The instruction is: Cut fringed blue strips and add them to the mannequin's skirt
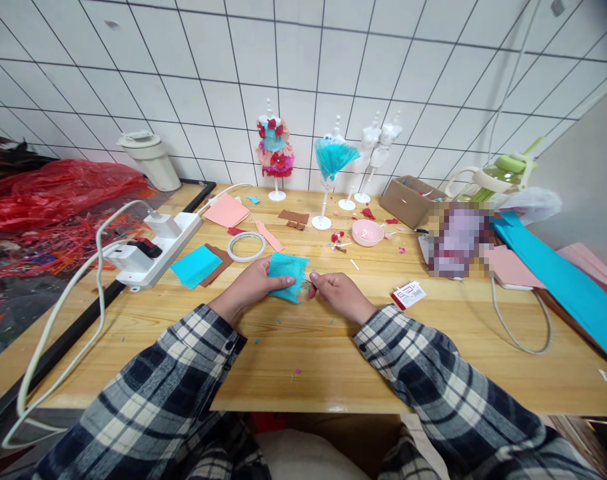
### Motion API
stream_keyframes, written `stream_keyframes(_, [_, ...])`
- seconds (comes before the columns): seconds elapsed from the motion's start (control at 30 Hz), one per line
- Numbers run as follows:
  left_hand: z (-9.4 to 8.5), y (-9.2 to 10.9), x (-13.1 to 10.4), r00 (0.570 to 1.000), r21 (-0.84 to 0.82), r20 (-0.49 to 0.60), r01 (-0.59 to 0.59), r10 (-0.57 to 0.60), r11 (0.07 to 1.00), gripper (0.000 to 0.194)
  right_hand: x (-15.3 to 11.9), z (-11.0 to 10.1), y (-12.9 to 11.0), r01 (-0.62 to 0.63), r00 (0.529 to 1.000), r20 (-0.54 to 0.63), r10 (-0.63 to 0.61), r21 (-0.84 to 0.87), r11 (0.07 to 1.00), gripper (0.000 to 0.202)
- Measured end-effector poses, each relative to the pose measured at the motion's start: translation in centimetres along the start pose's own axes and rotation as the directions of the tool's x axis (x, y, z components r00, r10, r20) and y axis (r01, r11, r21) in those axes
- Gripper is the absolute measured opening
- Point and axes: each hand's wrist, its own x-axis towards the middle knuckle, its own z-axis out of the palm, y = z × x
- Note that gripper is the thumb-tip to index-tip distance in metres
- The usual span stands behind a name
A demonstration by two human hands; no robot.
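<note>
A piece of blue crepe paper [286,275] with a frayed right edge is pinched in my left hand [256,288], the thumb lying on top of it. My right hand [339,293] is closed at that frayed edge, its fingertips round a thin, small tool [308,281] whose tip meets the paper. What kind of tool it is cannot be made out. Behind my hands, a white mini mannequin [324,200] wears a blue pleated piece [336,157]. Left of it, another mannequin carries a layered paper dress [274,148].
A tape roll [246,256], blue sheet [196,267] and power strip [166,250] lie left. A pink bowl [368,233], cardboard box [409,203] and two bare mannequins [378,155] stand behind; a white-red card [408,295] and long blue paper [563,287] are right.
</note>
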Motion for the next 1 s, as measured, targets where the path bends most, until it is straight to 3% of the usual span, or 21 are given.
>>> stream_keyframes(0.57, [-0.02, 0.04, -0.2, 1.0, -0.107, 0.013, 0.012, -0.011, 0.994, 0.041, -0.16, -0.28, -0.28, -0.027, 0.999, 0.021, 0.027, -0.004, 1.0, 0.071])
stream_keyframes(0.77, [0.08, 0.38, -0.44, 0.997, -0.121, 0.065, 0.048, -0.04, 0.992, 0.041, -0.4, -0.36, -0.54, -0.043, 0.995, 0.094, 0.041, 0.019, 0.999, 0.071])
stream_keyframes(1.0, [0.16, 0.54, -0.55, 0.996, -0.121, 0.083, 0.046, -0.036, 0.992, 0.04, -0.42, -0.33, -0.59, -0.045, 0.995, 0.095, 0.044, 0.011, 0.999, 0.072])
